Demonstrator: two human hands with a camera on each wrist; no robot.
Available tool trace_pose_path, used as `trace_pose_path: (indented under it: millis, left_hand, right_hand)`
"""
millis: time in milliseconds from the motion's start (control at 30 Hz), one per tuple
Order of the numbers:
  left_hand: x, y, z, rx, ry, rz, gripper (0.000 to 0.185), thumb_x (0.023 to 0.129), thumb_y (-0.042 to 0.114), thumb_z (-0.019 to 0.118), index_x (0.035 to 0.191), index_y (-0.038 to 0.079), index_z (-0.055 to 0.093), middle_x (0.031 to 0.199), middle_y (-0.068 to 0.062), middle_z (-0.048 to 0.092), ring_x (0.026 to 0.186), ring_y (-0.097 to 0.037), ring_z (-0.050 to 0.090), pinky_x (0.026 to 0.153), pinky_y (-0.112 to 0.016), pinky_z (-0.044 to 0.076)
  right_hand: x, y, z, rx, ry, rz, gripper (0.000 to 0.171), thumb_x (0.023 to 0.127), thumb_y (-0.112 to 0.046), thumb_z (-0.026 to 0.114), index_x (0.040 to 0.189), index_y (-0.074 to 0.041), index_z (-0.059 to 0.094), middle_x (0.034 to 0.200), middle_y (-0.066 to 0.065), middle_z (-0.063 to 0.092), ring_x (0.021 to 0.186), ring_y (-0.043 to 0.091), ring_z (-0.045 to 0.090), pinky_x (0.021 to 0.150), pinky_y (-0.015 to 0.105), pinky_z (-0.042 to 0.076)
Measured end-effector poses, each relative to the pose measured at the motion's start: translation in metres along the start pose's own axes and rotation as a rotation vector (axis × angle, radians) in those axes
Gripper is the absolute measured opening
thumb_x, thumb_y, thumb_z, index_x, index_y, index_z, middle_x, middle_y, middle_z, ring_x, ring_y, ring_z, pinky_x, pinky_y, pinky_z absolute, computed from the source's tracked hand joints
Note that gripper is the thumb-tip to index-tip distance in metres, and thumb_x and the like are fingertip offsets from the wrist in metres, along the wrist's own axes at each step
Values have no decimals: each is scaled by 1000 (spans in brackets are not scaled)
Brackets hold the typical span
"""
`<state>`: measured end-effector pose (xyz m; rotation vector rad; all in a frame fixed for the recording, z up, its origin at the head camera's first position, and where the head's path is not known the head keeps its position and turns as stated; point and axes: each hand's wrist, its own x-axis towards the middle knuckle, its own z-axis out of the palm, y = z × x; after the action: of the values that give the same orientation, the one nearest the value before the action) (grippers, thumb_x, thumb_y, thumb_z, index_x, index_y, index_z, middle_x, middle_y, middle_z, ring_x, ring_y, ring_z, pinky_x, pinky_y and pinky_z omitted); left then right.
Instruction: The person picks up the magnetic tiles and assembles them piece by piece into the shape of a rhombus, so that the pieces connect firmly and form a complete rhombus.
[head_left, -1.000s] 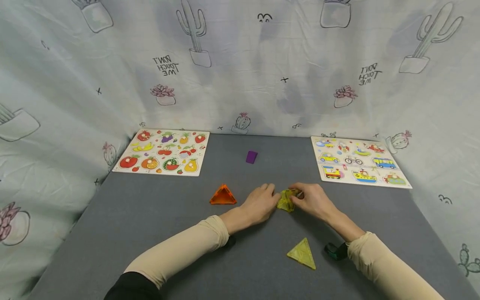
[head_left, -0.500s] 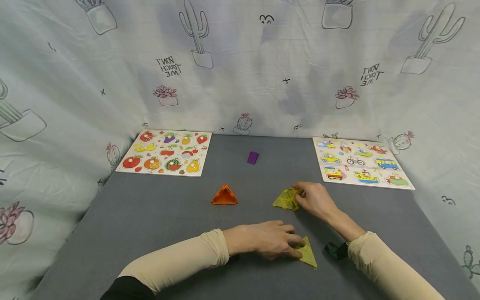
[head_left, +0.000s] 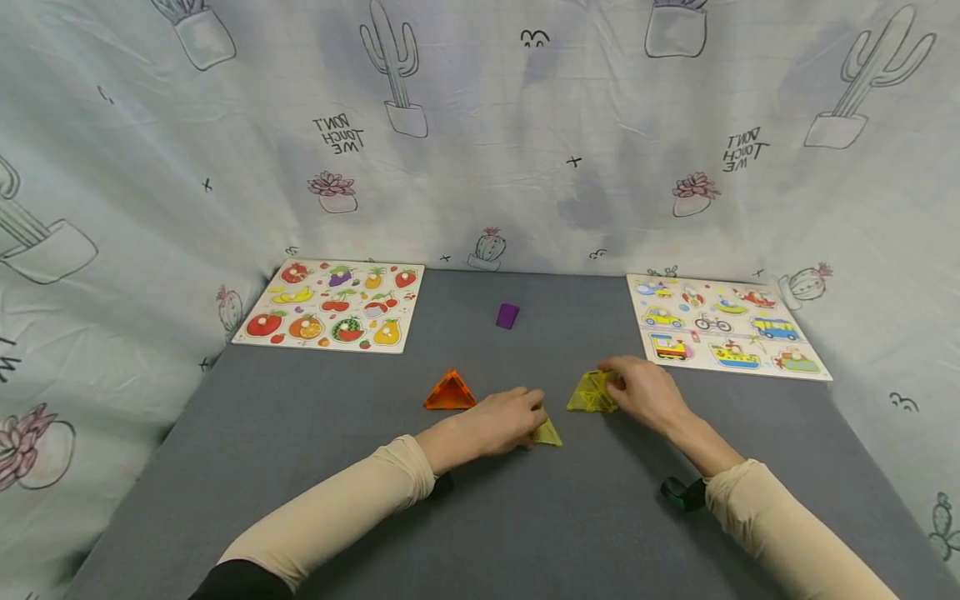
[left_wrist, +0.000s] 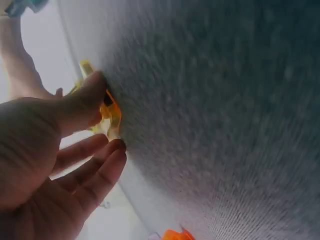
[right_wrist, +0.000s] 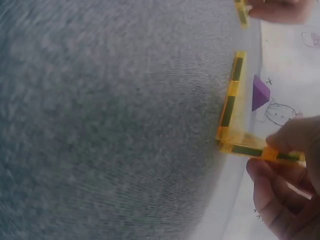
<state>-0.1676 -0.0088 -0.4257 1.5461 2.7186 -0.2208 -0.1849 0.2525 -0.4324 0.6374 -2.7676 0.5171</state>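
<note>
My left hand (head_left: 498, 423) pinches a yellow see-through triangular magnetic tile (head_left: 547, 433), its thumb on one face in the left wrist view; the fingers partly cover the tile in the head view. To its right are two more yellow triangular tiles (head_left: 588, 395), joined along an edge. My right hand (head_left: 647, 394) grips one of them, the upright tile (right_wrist: 250, 151), between thumb and fingers. The other, a flat tile (right_wrist: 231, 97), lies along the table and meets it at an angle. A gap separates the two hands.
Left of my left hand stands an orange triangular shape of tiles (head_left: 450, 390). A purple piece (head_left: 507, 316) lies farther back. At the rear corners lie a fruit puzzle board (head_left: 411, 312) and a vehicle puzzle board (head_left: 750, 371), before a cactus-print curtain (head_left: 480, 108).
My left hand left the joined tiles, reached the loose yellow triangle near the front, and carried it back and left. My right hand shifted slightly right with the joined tiles.
</note>
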Motion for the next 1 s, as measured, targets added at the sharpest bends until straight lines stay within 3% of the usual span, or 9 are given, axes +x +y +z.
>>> trace_pose_path:
  millis: [133,267,700,867,1000]
  left_hand:
    - [7,-4,2,-30,1,-105,30,99,25,58,128,20,61,109,-4,58,89,-16,56,73,-26,52]
    - [13,-5,3,-38,29,-174,29,102,20,51,128,18,62,105,-6,62,87,-19,58,72,-30,55]
    - [24,-5,4,-27,90,-188,20,96,18,62,116,16,64,103,-4,65,88,-19,60,74,-29,54]
    - [24,-6,4,-64,100,-205,17,96,16,62,113,15,64,100,-5,64,85,-20,59,73,-30,53]
    - [24,-8,6,-135,139,-217,9,95,13,62,104,13,63,90,-5,61,76,-19,57,66,-29,50]
  right_hand:
    - [0,0,-2,52,-44,-50,21,86,-5,68,106,-5,73,100,10,74,76,14,64,64,30,51]
    - [-2,-1,-4,100,-83,-54,22,86,-6,70,108,-5,73,93,7,75,70,10,63,59,24,49]
    - [-2,-10,0,146,-99,-77,30,87,-11,72,115,-1,69,86,4,73,68,3,59,58,21,48]
    - [-4,-10,0,112,-109,-68,6,86,-14,74,88,-9,71,70,-6,63,60,0,47,55,20,40]
    - [-4,-11,2,112,-113,-89,11,86,-13,73,78,-15,66,67,-9,59,58,-1,43,55,20,38]
